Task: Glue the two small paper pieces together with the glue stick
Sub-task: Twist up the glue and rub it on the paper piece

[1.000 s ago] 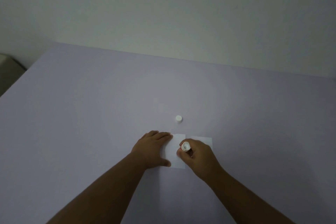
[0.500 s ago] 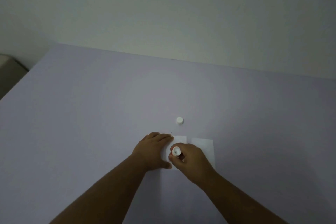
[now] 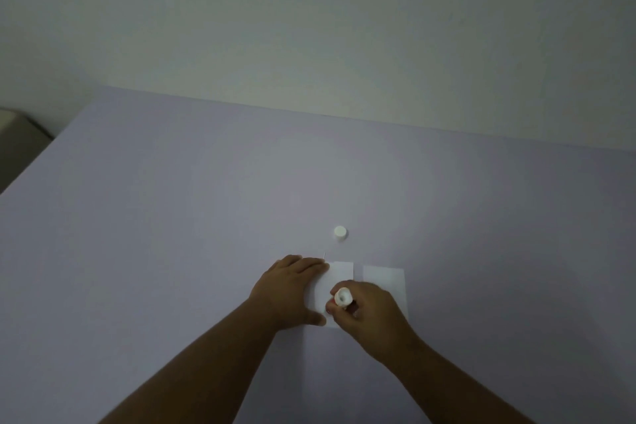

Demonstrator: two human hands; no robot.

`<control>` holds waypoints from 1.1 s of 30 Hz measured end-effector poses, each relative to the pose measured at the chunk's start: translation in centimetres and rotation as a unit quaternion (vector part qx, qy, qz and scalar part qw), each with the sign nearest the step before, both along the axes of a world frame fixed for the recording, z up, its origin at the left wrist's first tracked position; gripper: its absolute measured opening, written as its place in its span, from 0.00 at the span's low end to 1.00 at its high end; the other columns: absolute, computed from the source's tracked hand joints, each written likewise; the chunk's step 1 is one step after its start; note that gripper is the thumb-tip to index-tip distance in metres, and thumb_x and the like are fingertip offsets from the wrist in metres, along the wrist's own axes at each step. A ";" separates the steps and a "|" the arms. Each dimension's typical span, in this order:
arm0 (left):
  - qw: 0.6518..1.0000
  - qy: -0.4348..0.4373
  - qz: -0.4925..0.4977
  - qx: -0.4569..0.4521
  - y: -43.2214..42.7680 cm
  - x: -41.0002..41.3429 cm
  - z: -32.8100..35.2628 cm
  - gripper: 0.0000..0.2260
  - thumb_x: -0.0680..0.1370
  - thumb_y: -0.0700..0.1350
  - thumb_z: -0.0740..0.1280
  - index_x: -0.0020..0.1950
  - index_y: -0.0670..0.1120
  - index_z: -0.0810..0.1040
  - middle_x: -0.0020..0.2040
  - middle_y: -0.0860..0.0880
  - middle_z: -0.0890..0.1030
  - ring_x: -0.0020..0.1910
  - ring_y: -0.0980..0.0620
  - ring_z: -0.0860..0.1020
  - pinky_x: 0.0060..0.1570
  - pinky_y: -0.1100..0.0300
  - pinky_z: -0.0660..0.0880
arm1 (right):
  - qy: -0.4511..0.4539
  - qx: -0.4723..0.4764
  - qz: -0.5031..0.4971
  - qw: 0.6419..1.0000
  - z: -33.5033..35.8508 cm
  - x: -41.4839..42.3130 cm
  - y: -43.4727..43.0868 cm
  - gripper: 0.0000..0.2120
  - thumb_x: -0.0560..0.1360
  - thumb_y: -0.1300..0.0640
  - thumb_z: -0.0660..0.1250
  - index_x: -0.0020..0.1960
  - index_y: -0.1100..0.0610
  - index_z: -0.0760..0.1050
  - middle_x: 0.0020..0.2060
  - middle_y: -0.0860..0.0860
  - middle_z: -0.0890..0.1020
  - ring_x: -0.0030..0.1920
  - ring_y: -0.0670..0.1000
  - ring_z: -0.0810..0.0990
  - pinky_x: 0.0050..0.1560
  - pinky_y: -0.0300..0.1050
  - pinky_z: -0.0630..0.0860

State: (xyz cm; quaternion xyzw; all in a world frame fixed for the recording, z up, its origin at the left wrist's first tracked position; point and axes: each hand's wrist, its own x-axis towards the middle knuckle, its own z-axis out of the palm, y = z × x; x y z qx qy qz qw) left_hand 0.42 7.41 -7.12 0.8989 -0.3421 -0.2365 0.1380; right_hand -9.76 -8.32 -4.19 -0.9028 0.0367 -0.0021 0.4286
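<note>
Two small white paper pieces lie side by side on the lilac table [image 3: 172, 251]. My left hand [image 3: 289, 289] lies flat with fingers spread on the left edge of the left paper piece [image 3: 339, 275], pinning it down. My right hand [image 3: 368, 317] grips the white glue stick [image 3: 343, 297], held upright with its lower end against the near part of that paper. The right paper piece [image 3: 385, 279] lies just beside it, partly hidden by my right hand. The glue stick's white cap [image 3: 340, 232] stands on the table beyond the papers.
The table's far edge meets a pale wall [image 3: 309, 27]. At the left, past the table's edge, a dark grey object [image 3: 17, 141] shows. A thin pale sliver [image 3: 325, 255] lies by my left fingertips.
My right hand has drawn the glue stick from the right side of the left paper toward its near left part. My left hand has stayed pressed on the paper.
</note>
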 end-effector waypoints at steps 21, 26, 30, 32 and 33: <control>1.000 0.011 0.011 0.020 -0.1 0.0 0.5 0.43 0.61 0.66 0.68 0.73 0.60 0.55 0.74 0.61 0.60 0.73 0.54 0.56 0.70 0.54 0.59 | 0.148 0.599 -0.388 0.685 2.1 1.6 -6.4 0.05 0.73 0.63 0.65 0.46 0.65 0.76 0.34 0.58 0.82 0.30 0.51 0.77 0.27 0.39 0.78; 1.000 0.010 0.009 0.015 -0.1 0.0 0.4 0.43 0.62 0.66 0.67 0.73 0.60 0.54 0.74 0.63 0.58 0.73 0.55 0.54 0.71 0.56 0.57 | 0.116 0.606 -0.316 0.721 0.9 2.6 -7.4 0.07 0.73 0.65 0.64 0.48 0.58 0.79 0.39 0.54 0.85 0.42 0.50 0.80 0.38 0.39 0.73; 1.000 0.014 0.012 0.013 0.0 0.0 0.3 0.43 0.62 0.67 0.67 0.73 0.61 0.53 0.74 0.64 0.57 0.73 0.55 0.53 0.71 0.56 0.57 | 0.045 0.338 -0.303 0.890 0.2 4.9 -7.6 0.06 0.70 0.62 0.70 0.43 0.52 0.78 0.41 0.50 0.83 0.45 0.48 0.81 0.47 0.40 0.76; 1.000 0.016 0.013 0.011 0.0 0.0 0.3 0.43 0.61 0.67 0.67 0.73 0.61 0.53 0.74 0.65 0.57 0.73 0.55 0.53 0.71 0.56 0.57 | 0.014 0.179 -0.289 0.940 -0.3 5.6 -7.8 0.08 0.68 0.58 0.73 0.42 0.50 0.75 0.38 0.45 0.82 0.41 0.40 0.80 0.42 0.29 0.74; 1.000 0.017 0.013 0.009 0.0 0.0 0.3 0.43 0.61 0.67 0.66 0.73 0.62 0.53 0.74 0.65 0.57 0.73 0.55 0.53 0.71 0.57 0.57 | 0.002 0.129 -0.278 0.952 -0.6 6.0 -7.8 0.07 0.68 0.57 0.73 0.42 0.51 0.75 0.37 0.45 0.82 0.38 0.38 0.79 0.38 0.27 0.72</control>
